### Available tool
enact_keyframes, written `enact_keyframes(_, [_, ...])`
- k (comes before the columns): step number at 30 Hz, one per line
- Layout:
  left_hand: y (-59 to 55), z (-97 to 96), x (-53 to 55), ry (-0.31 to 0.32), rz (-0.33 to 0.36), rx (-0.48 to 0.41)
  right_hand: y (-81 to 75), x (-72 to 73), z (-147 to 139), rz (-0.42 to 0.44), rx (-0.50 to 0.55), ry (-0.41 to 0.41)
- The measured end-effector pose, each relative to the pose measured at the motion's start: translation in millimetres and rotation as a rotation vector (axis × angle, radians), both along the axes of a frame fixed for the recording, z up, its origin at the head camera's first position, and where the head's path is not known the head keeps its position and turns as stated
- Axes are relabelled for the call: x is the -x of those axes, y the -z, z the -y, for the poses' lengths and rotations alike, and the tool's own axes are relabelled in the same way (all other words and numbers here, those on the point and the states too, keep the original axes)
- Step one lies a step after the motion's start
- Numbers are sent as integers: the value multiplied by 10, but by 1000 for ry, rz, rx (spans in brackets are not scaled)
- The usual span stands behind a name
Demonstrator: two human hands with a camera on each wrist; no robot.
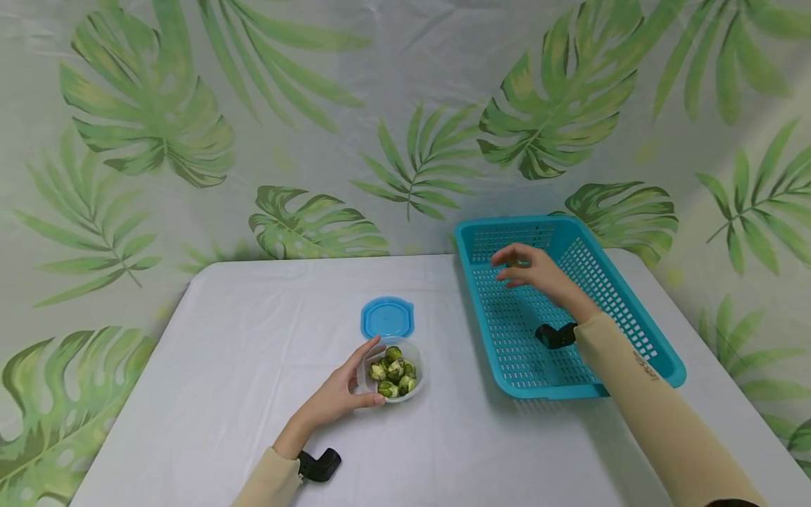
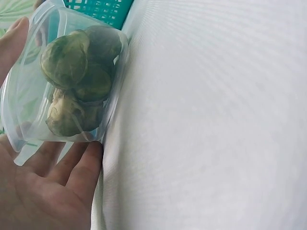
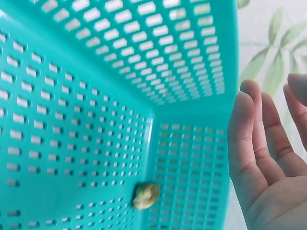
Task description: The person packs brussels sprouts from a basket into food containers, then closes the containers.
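My left hand [image 1: 336, 398] holds a clear plastic container [image 2: 29, 115] from its left side, thumb and fingers spread round the wall. Inside lie several Brussels sprouts [image 1: 393, 372], which show through the side in the left wrist view. Over the far part of a turquoise basket [image 1: 484, 324] hovers my right hand [image 1: 532, 271], its fingers loosely bent and nothing between them in the right wrist view. A single Brussels sprout [image 3: 146, 195] lies in the basket, where the floor meets an end wall.
Just behind the container lies a blue lid [image 1: 387, 318], flat on the white-covered table [image 1: 266, 338]. The perforated basket takes up the table's right side, its walls standing high around the floor. A leaf-patterned curtain [image 1: 412, 84] hangs behind the table.
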State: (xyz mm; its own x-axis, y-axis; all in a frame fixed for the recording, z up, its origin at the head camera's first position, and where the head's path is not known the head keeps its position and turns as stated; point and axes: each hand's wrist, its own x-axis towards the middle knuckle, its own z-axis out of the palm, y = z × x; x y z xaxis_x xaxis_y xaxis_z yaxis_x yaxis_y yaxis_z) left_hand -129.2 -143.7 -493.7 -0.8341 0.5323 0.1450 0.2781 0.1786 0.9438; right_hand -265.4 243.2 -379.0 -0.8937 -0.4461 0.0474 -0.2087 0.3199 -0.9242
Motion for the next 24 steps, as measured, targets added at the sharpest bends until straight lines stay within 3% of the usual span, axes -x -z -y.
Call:
enact_keyframes(11, [28,5,28,-6,1,5,116,248,-191,82,-24,110])
enact_keyframes(24, [37,-1,21,-12,40,4,194,362,-234,172,-112,137])
